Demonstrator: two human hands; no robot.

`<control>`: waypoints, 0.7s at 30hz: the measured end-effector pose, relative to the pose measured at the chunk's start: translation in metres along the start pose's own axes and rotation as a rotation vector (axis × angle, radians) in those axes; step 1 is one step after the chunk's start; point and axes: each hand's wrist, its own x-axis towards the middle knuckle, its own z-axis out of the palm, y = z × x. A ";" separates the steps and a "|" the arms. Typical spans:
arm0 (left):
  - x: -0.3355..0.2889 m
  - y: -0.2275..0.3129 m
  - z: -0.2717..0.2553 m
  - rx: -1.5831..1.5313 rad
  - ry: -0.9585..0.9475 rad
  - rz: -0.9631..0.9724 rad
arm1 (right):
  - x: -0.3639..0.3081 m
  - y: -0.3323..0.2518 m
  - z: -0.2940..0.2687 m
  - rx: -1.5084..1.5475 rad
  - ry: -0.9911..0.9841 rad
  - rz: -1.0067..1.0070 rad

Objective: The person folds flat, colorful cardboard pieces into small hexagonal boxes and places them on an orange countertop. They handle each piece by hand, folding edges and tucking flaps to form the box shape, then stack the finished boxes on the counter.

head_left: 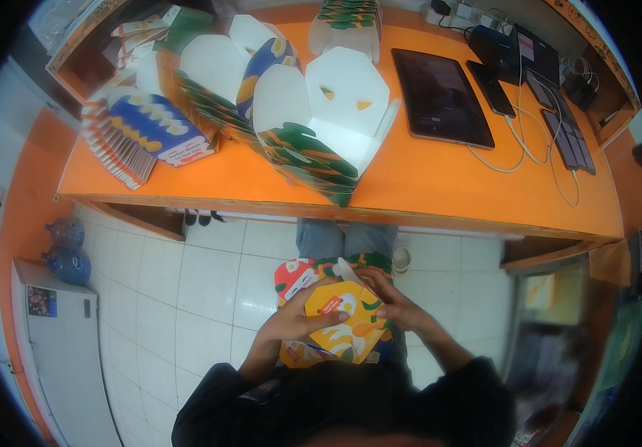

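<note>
Over my lap, a yellow food carton (350, 333) with printed egg and vegetable pictures is held between both hands. My left hand (289, 320) grips its left side, thumb lying across the printed face. On the opposite side, my right hand (404, 308) closes around the edge, its thumb near the carton's right corner. Fingers underneath are partly hidden. More printed cartons or flat blanks, including a red one (291, 276), lie on my lap beneath and behind the held one. How they are folded I cannot tell.
On the orange table (440, 190) stand nested green food cartons (302, 155) with white insides, and stacked blue cartons (153, 123). A tablet (440, 97), phones (491, 88) and white charging cables lie right. Water bottles (67, 262) top a white cabinet (56, 335) at left.
</note>
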 end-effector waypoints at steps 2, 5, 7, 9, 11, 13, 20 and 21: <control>0.000 -0.001 0.000 -0.009 0.004 -0.010 | 0.000 0.000 0.000 0.010 0.001 0.020; 0.000 -0.002 -0.001 -0.007 0.003 -0.008 | 0.000 0.000 0.001 0.012 0.007 0.025; 0.000 -0.002 -0.001 -0.024 -0.006 -0.025 | 0.000 0.000 0.001 0.017 0.008 0.033; 0.000 -0.002 -0.001 -0.011 -0.002 -0.018 | -0.001 0.000 0.001 0.022 0.012 0.046; 0.000 -0.002 -0.002 -0.003 -0.005 -0.011 | -0.001 0.001 0.000 0.026 0.014 0.068; 0.000 -0.003 -0.002 -0.001 -0.012 -0.003 | -0.001 0.002 0.000 0.021 0.010 0.059; 0.000 -0.004 -0.002 0.000 0.007 -0.013 | 0.000 0.004 -0.001 0.030 0.013 0.066; 0.000 -0.005 -0.002 -0.002 0.004 -0.016 | -0.001 0.004 -0.001 0.023 0.012 0.051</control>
